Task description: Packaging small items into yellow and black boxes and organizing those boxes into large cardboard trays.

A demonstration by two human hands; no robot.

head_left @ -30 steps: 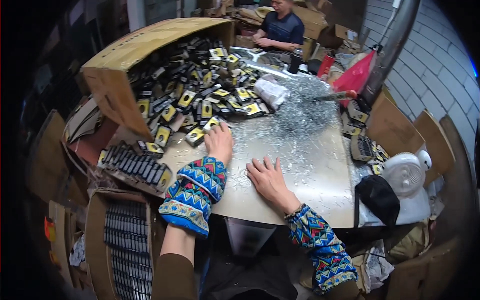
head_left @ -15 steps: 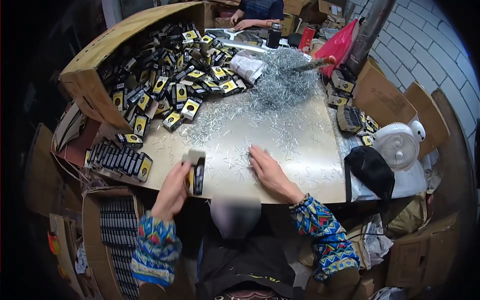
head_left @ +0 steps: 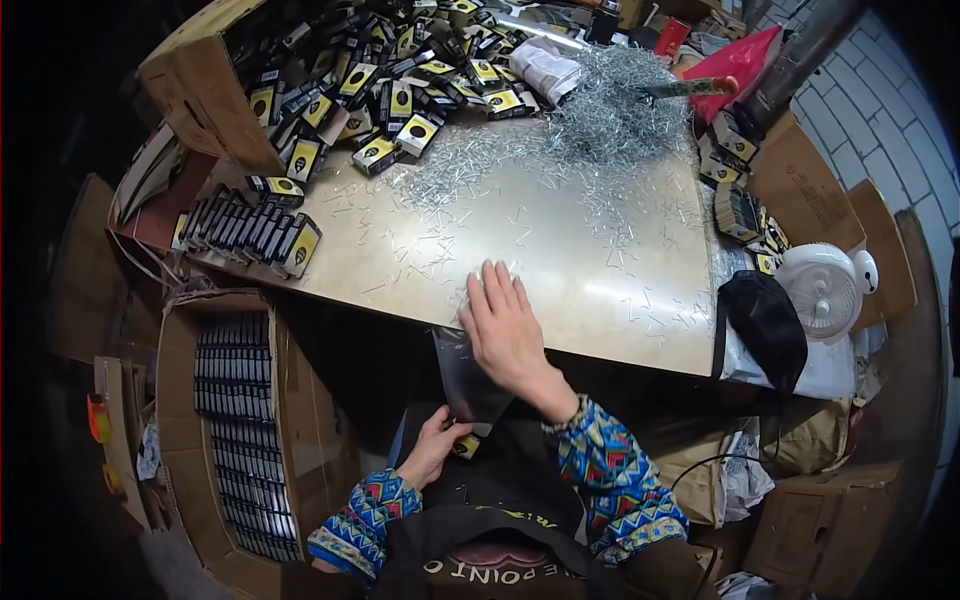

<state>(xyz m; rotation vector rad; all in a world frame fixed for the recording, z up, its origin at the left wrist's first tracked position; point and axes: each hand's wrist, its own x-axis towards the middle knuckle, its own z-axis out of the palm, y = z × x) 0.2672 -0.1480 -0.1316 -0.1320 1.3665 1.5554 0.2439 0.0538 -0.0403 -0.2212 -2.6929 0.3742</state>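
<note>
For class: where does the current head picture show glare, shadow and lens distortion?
Head view: whitish glare on the tabletop near the right hand; tabletop's front edge bowed by the lens; deep shadow below it, beyond the left hand; corners fading to black.

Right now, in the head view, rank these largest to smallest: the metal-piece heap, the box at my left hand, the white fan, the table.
1. Table
2. Metal-piece heap
3. White fan
4. Box, partly hidden
</note>
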